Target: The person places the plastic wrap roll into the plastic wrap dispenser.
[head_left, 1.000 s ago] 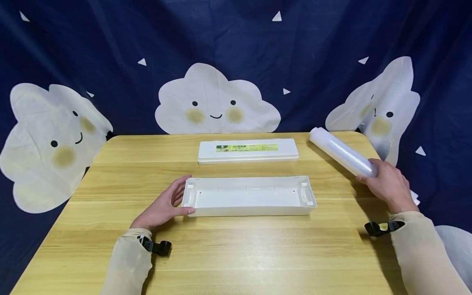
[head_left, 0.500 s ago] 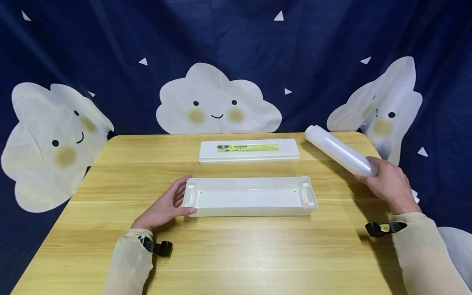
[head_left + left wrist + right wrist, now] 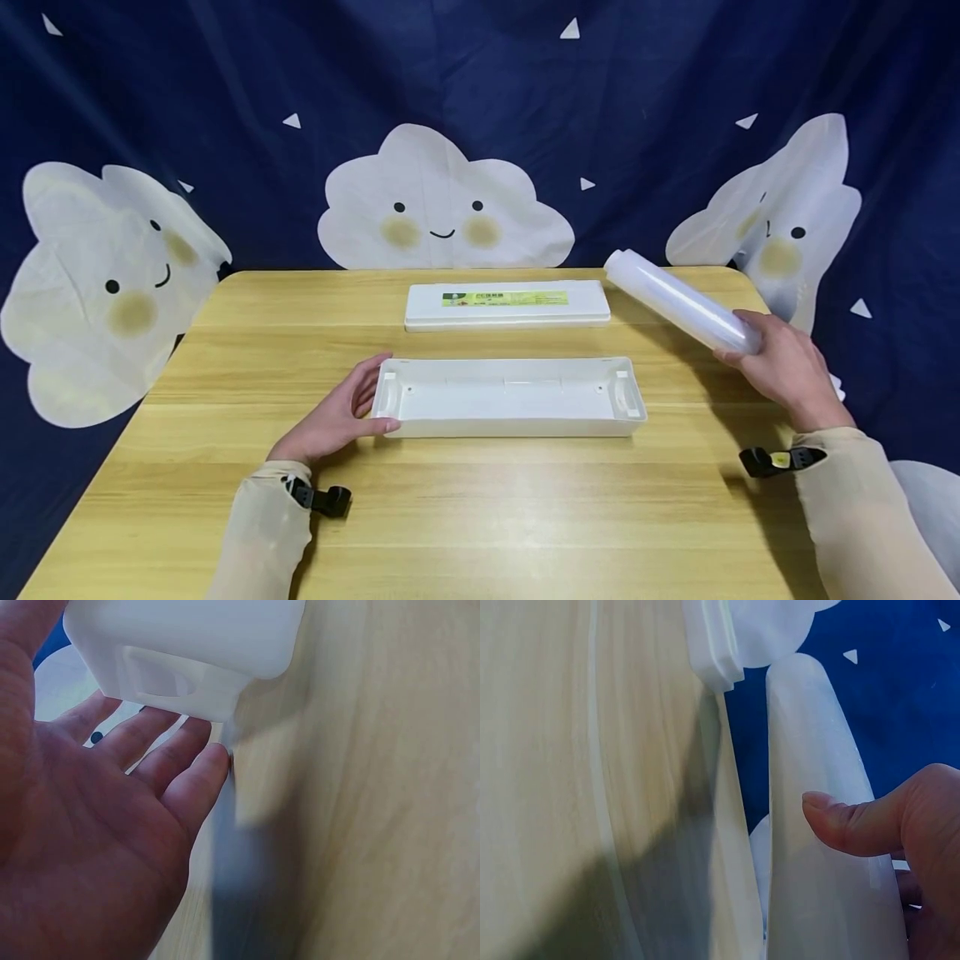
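Note:
A white rectangular plastic box (image 3: 480, 402) without its cover lies lengthwise on the table, its inside facing up. My left hand (image 3: 337, 417) holds the box's left end, thumb at the front corner and fingers behind the back corner. In the left wrist view the fingertips meet the end wall of the box (image 3: 184, 637). My right hand (image 3: 787, 367) grips a roll of cling film (image 3: 675, 300) near its near end, thumb laid across the roll. The roll's far end tilts up and left over the table, and part of it near the palm is hidden.
Behind the box lies a white lid (image 3: 506, 317) with a green and yellow label. The wooden table (image 3: 480, 508) ends at a dark blue curtain (image 3: 480, 75) with cloud prints. Each wrist wears a small black camera.
The roll's far end has swung left and risen a little, with my right hand shifting slightly the same way. My left hand and the box stay in place.

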Demonstrator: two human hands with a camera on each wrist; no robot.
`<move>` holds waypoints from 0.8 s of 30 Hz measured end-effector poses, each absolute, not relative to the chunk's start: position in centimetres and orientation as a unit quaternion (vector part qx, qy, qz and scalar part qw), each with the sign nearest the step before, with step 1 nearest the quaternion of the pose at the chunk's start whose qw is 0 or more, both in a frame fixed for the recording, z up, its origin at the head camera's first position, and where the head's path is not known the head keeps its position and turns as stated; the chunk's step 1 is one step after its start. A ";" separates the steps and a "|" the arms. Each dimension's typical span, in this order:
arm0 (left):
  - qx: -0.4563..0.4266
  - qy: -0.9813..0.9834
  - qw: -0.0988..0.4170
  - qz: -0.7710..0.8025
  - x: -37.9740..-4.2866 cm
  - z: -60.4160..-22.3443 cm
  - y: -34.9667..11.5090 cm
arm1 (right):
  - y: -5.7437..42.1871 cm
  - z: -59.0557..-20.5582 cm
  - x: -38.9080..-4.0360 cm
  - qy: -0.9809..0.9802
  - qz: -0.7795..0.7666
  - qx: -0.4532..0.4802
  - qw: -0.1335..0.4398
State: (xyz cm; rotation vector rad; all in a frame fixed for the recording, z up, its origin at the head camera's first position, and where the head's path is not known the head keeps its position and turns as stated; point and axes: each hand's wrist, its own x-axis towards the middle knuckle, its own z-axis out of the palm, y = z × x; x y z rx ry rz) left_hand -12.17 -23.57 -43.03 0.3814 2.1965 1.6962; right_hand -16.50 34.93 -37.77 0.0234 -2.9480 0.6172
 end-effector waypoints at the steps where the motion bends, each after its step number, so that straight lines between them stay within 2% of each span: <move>1: 0.134 0.773 0.170 0.596 -12.2 -43.0 -23.6 | 34.9 -37.7 -16.5 -0.977 0.203 0.011 0.064; 16: 0.125 0.762 0.180 0.609 -12.0 -43.3 -23.7 | 34.3 -37.5 -16.4 -0.972 0.211 0.062 0.082; 24: 0.130 0.757 0.179 0.614 -12.1 -43.2 -23.6 | 34.1 -37.3 -16.8 -0.969 0.218 0.092 0.066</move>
